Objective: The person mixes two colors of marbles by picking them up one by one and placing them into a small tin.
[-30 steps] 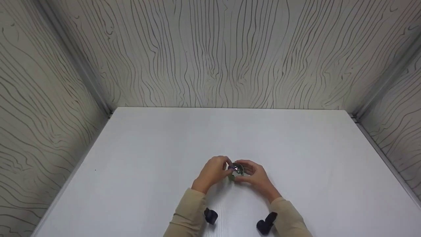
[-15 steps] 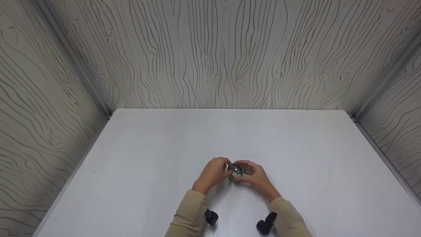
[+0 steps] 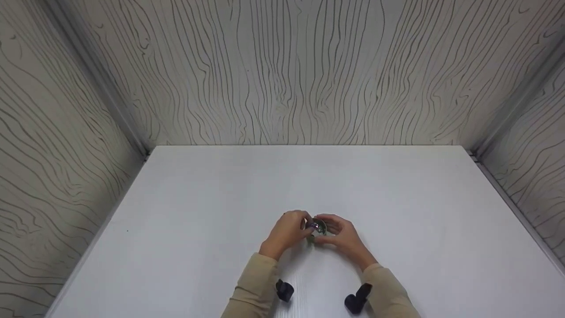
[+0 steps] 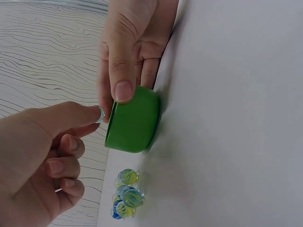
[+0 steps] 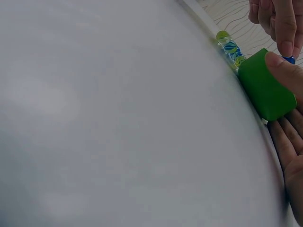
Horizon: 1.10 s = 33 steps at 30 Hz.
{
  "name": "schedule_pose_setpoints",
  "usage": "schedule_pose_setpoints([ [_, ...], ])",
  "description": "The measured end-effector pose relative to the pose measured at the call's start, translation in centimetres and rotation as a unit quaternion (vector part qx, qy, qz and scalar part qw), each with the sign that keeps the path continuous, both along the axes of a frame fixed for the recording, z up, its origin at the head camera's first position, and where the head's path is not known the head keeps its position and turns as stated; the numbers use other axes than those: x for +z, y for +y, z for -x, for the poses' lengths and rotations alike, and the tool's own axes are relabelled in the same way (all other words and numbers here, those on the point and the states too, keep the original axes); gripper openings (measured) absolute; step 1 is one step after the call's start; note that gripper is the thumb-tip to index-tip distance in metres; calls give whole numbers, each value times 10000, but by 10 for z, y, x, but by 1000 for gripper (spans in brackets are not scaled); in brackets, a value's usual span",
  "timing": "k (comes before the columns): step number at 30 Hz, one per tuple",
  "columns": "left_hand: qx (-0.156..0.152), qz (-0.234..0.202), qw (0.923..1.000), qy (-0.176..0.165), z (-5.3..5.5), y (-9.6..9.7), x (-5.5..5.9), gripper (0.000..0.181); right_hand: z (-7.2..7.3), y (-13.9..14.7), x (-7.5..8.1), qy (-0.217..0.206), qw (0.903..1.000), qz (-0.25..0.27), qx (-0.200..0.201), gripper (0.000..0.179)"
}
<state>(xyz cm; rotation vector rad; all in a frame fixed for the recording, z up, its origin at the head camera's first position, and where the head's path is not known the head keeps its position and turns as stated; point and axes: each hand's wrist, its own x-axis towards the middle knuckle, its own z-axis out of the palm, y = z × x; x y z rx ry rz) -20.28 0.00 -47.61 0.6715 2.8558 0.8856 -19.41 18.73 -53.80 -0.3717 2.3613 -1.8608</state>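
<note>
A small green bowl (image 4: 135, 125) stands on the white table (image 3: 212, 190), its wall plain and smooth. My right hand (image 3: 345, 237) holds it from the right, thumb on the near wall and fingers around the far side. Between thumb and forefinger, my left hand (image 3: 287, 230) pinches a glass marble (image 4: 100, 114) right at the bowl's rim; it looks blue in the right wrist view. The other left fingers are curled in. Several clear marbles with yellow, green and blue swirls (image 4: 131, 197) lie clustered beside the bowl, hidden by the left hand in the head view.
Pale panels with a dark wood-grain pattern (image 3: 282, 75) rise behind the table and at both sides. A dark wrist camera (image 3: 284, 290) sits by the left sleeve, another dark camera (image 3: 355, 302) by the right sleeve.
</note>
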Motion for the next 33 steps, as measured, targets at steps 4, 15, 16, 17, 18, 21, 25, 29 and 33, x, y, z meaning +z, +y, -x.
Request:
schedule_pose_setpoints([
  [4, -16, 39, 10000, -8, 0, 1, -2, 14, -1, 0, 1, 12, 10000, 26, 55, 64],
  [15, -62, 30, 10000, 19, 1, 2, -4, 15, -1, -1, 1, 32, 10000, -71, 1, 63],
  [16, -63, 23, 10000, 23, 1, 2, -4, 14, -2, -1, 1, 5, 10000, -78, -35, 63],
  [17, -71, 17, 10000, 41, 1, 2, -5, 13, -2, -1, 1, -26, 10000, -67, -67, 63],
  [18, -73, 2, 10000, 47, 1, 2, -5, 13, -2, -1, 1, -32, 9999, -64, -88, 63],
  [21, -51, -10, 10000, 37, 2, 1, -5, 13, -2, -1, 1, 41, 10000, -48, -75, 62],
  [25, -33, -94, 9999, 34, 2, -2, -4, 13, -2, 0, 1, 48, 10000, 25, 9, 63],
  [29, -11, -113, 9999, 74, 2, -5, -4, 12, -2, 0, 0, -19, 9999, 77, 76, 64],
  [33, 15, -114, 9999, 76, 3, -7, -3, 13, -2, -1, 0, -4, 9999, 84, 77, 64],
])
